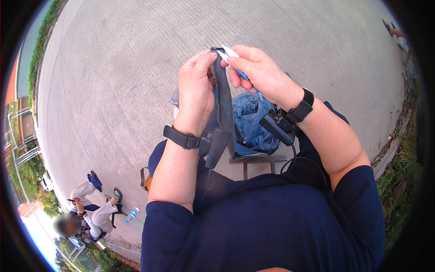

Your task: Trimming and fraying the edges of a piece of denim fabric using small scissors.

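My left hand pinches the upper end of a dark grey denim piece between thumb and fingers. The cloth hangs down in a long strip, with a frayed seam and loose pale thread along its edge. In my right hand is a pair of thread snips with white blades and a blue handle. Its blades stand apart at the top end of the denim, close to my left thumb. Whether they touch the cloth I cannot tell. Below my right hand lies a pair of blue jeans, partly behind the grey denim.
The jeans rest on a low stand before my lap. Black devices are strapped to both wrists, and a cable runs from the right one. At lower left sits a person near a water bottle. Concrete ground surrounds me.
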The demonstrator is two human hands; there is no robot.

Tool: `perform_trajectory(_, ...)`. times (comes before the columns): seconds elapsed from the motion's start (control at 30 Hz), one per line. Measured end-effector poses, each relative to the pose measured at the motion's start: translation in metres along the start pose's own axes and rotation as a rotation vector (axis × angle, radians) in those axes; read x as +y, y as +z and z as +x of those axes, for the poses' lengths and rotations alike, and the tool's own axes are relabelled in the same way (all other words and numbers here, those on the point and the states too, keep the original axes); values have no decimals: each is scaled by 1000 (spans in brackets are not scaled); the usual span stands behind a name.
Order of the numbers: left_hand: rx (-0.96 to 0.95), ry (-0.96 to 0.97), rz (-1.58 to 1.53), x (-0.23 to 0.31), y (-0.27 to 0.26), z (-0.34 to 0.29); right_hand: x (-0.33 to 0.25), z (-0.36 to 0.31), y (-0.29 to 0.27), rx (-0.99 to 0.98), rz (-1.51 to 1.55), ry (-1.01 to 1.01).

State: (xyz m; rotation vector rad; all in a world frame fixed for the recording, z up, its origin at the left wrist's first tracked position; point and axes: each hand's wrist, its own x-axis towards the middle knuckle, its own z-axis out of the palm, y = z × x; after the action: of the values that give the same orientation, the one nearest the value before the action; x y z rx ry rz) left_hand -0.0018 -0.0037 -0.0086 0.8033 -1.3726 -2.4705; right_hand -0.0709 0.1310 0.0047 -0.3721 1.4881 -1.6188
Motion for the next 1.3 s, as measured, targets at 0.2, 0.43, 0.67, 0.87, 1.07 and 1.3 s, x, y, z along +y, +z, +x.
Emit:
perform_trajectory(0.2,-9,-25,12,0,-1,0,1,0,-1,2,2,2)
perform_trajectory(0.43,-21,-30,-7,1,0,0,5,2,-2,10,16,-67)
perform_trajectory(0.67,20,-6,-18,0,0,1,-4,1,-7,39,84,-60)
perform_trajectory(0.87,-25,-24,-29,3,3,-2,-1,-1,1,-14,-3,2)
perform_trajectory(1.07,-9,-23,-13,3,5,-2,-1,-2,0,-9,15,-4)
perform_trajectory(1.3,-19,-17,-6,1,3,-1,0,-1,0,-10,45,14)
